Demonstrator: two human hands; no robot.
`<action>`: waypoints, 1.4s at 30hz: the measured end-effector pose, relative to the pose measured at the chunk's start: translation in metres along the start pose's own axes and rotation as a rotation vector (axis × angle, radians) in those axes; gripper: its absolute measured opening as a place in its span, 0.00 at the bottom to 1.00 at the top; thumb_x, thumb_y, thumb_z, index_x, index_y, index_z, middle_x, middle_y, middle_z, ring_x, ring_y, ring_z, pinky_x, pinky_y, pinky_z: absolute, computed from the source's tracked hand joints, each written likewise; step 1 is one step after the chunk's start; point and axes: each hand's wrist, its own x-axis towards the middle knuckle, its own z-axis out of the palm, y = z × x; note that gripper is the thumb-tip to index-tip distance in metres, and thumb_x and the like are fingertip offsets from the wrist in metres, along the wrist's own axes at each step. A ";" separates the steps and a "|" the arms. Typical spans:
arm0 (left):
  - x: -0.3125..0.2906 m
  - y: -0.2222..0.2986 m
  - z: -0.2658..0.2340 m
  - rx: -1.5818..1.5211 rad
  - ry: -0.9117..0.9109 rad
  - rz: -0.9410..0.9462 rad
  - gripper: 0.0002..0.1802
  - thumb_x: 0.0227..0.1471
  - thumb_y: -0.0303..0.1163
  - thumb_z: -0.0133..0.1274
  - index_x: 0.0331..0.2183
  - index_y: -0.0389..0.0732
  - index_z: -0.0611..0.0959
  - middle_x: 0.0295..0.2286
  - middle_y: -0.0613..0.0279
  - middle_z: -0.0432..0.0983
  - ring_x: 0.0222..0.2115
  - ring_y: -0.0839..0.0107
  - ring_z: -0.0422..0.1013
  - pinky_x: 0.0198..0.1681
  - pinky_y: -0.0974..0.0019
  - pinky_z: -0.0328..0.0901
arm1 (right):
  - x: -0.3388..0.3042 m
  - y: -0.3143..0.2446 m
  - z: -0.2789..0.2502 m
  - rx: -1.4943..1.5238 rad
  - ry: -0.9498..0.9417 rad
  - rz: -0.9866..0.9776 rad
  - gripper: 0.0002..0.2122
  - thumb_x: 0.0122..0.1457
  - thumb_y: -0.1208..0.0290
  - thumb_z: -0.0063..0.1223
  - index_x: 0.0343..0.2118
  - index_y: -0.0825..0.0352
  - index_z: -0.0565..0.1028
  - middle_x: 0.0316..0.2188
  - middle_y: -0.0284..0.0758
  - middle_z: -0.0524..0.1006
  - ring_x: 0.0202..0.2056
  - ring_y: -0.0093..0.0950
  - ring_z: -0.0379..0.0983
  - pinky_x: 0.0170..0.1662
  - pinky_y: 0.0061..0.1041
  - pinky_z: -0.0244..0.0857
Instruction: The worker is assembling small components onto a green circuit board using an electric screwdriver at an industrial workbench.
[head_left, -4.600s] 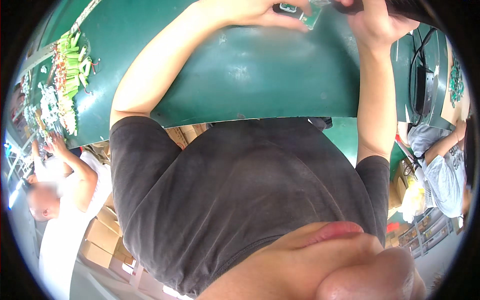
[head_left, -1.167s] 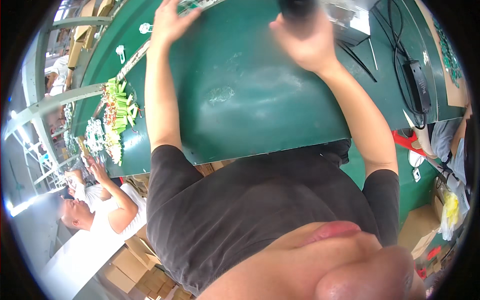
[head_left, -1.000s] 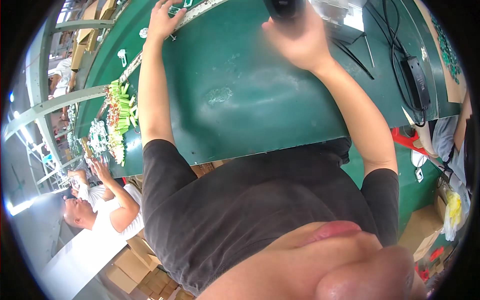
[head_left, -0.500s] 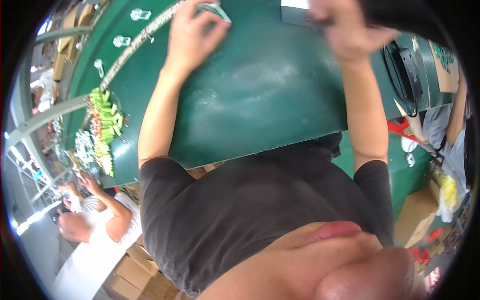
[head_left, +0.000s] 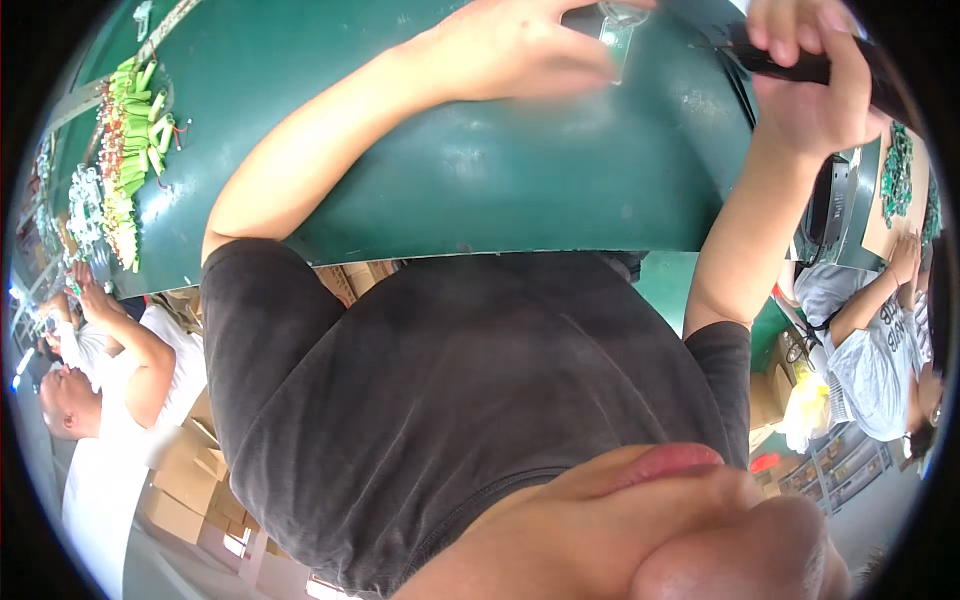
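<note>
Near the far edge, my left hand (head_left: 520, 50) is partly blurred, its thumb and fingers closed around a small clear plastic piece (head_left: 618, 48) with a pale green face. Its fingertips are cut off by the top of the picture. To the right, my right hand (head_left: 815, 85) grips a black screwdriver-like tool (head_left: 805, 68), its fingers wrapped over the handle. A thin shaft sticks out from the tool toward the left, apart from the plastic piece. The far end of the tool runs into the dark rim.
Lime-green wrapped parts with red wires (head_left: 130, 150) form a row on the green table (head_left: 480, 180) at left, beside clear pieces (head_left: 88, 205). At right are a black power adapter (head_left: 828, 200) and green parts on cardboard (head_left: 897, 175). Co-workers sit on both sides.
My left hand has moved right with the clear piece, toward my right hand. The right hand has shifted right and now clearly grips the black tool. The view has turned.
</note>
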 end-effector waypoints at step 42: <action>-0.004 0.007 0.000 0.117 -0.048 -0.170 0.16 0.47 0.34 0.67 0.38 0.37 0.86 0.58 0.39 0.66 0.53 0.44 0.71 0.55 0.53 0.69 | -0.029 0.048 0.024 -0.072 -0.044 0.012 0.27 0.58 0.87 0.50 0.61 0.70 0.59 0.21 0.32 0.72 0.17 0.19 0.65 0.24 0.18 0.63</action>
